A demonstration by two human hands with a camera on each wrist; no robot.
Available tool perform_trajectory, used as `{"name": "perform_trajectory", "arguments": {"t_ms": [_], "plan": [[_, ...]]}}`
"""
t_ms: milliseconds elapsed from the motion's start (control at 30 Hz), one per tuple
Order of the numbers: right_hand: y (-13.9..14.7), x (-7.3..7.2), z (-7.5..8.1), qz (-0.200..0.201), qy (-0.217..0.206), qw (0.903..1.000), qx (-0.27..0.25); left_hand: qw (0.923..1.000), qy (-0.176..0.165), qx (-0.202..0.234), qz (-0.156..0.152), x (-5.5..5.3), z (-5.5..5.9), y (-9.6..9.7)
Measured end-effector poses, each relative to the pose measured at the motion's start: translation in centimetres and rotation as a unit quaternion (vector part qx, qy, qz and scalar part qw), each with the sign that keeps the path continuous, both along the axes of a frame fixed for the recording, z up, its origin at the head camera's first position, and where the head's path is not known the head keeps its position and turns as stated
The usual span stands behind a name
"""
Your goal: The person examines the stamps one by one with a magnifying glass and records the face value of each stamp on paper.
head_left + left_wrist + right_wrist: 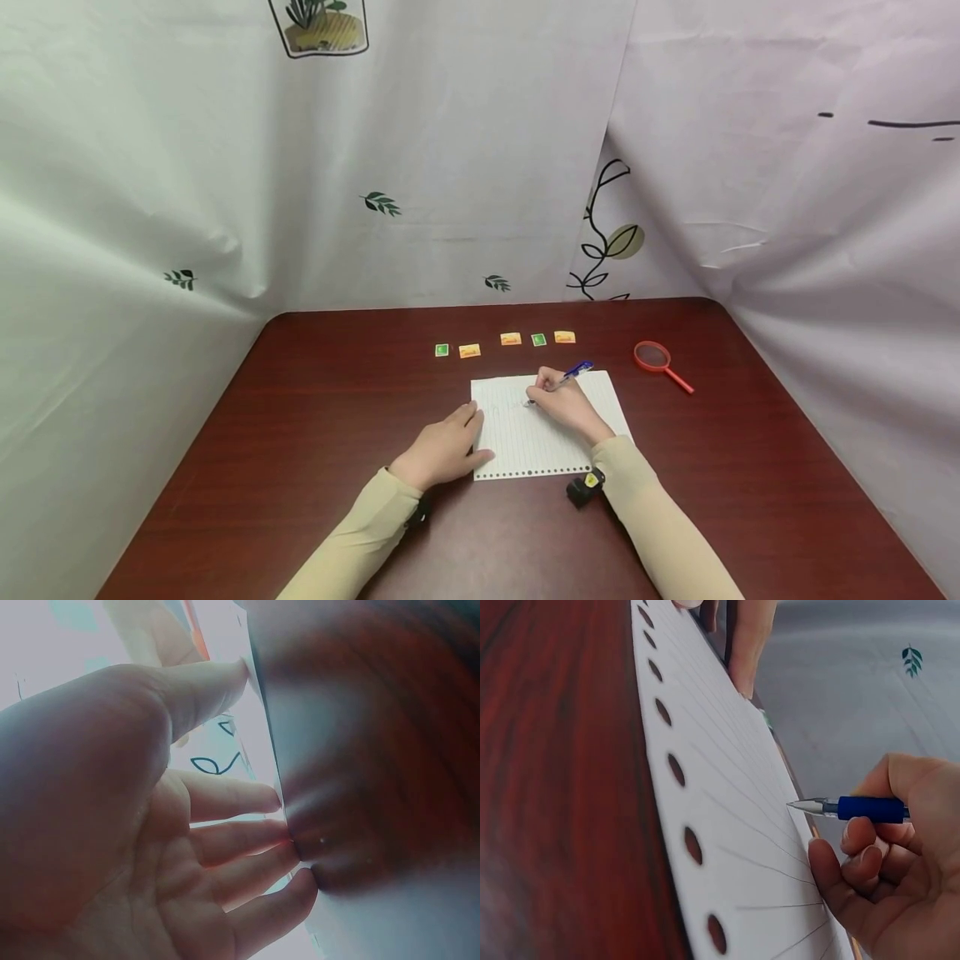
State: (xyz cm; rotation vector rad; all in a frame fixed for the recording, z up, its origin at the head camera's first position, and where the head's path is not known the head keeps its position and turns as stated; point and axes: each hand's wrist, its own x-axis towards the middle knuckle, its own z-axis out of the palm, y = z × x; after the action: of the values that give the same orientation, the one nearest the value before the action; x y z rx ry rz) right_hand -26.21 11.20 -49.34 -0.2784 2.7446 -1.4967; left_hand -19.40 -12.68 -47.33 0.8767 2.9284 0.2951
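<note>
A lined sheet of paper [525, 442] with punched holes along its near edge lies on the table. My right hand [564, 403] pinches a blue pen [577, 369] over the upper part of the sheet. In the right wrist view the pen's metal tip and blue grip [871, 809] point at the lined paper [727, 795]; whether the tip touches it I cannot tell. My left hand [442, 448] rests at the sheet's left edge, thumb and fingertips on it. The left wrist view shows that hand [225, 840] with its fingers extended, holding nothing.
Beyond the sheet, several small cards lie in a row, among them a green one [442, 350] and an orange one [469, 352]. A red magnifying glass [652, 357] lies to the right on the brown table [315, 417]. Pale curtains [450, 150] hang around the table.
</note>
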Motion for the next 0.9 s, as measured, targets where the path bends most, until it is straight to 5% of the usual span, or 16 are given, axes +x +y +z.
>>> {"name": "perform_trajectory", "arguments": {"t_ms": [900], "plan": [[0.55,-0.14,0.24,-0.023,-0.04,0.9981,-0.041,1.0,-0.002,-0.004,0.003,0.0,-0.11,0.14]]}}
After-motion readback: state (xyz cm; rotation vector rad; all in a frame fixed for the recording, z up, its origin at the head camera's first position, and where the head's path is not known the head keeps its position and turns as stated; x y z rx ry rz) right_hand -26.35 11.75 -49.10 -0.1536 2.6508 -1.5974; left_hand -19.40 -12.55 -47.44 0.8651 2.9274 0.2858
